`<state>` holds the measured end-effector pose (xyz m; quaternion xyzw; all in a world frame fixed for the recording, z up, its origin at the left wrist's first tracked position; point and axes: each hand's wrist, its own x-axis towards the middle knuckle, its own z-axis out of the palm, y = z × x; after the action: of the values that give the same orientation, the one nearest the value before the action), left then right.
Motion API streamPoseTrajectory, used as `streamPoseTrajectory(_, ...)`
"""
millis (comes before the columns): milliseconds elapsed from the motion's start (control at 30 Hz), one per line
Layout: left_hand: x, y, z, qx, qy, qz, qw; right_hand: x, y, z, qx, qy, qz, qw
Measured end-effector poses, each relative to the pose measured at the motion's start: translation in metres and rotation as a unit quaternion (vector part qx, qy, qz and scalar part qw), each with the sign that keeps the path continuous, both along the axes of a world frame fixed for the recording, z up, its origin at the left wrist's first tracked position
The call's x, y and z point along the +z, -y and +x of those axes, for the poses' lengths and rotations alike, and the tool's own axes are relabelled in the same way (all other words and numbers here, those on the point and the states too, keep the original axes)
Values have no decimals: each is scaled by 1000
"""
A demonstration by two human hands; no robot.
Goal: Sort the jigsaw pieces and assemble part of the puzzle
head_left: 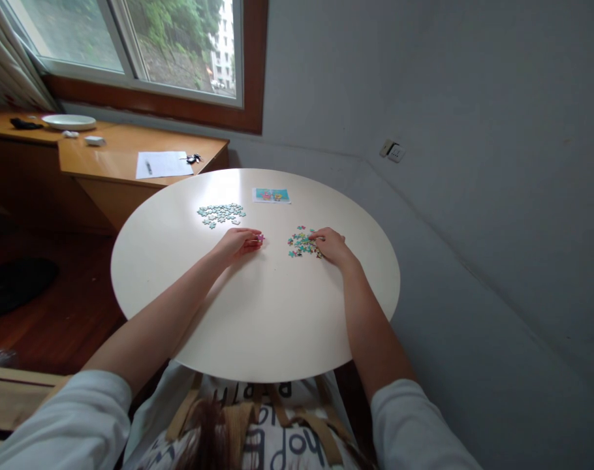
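Observation:
Between the fingertips of my left hand point(239, 243) is a pink jigsaw puzzle piece point(261, 239), held just over the white round table point(258, 313). My right hand point(330, 244) reaches into a loose pile of colourful puzzle pieces point(301, 243), its index finger extended and touching the pile. Whether a piece sits under those fingers is hidden. To the left, a flat group of pale puzzle pieces point(221, 213) lies spread on the table. A small printed picture card point(271, 196), blue with pink and yellow figures, rests near the far edge.
A wooden desk point(121, 140) stands beyond the table on the left. On it are a white sheet of paper point(162, 165), keys point(194, 158) and a white plate point(69, 122). A window is behind; a grey wall with a socket point(396, 153) runs along the right.

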<state>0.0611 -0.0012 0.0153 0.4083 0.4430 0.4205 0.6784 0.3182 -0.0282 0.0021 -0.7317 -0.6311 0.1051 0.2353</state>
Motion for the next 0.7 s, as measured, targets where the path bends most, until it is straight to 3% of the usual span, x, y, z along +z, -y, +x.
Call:
streamPoseTrajectory(167, 0, 0, 0, -1, 0, 1, 1000, 2, -2, 5, -69, 27, -18, 997)
streamPoseTrajectory(400, -2, -1, -1, -7, -3, 5, 1000, -2, -2, 1, -2, 9, 25, 1000)
streamPoseTrajectory(700, -3, -2, 0, -2, 1, 3, 1000, -10, -8, 1, -44, 23, 15, 999)
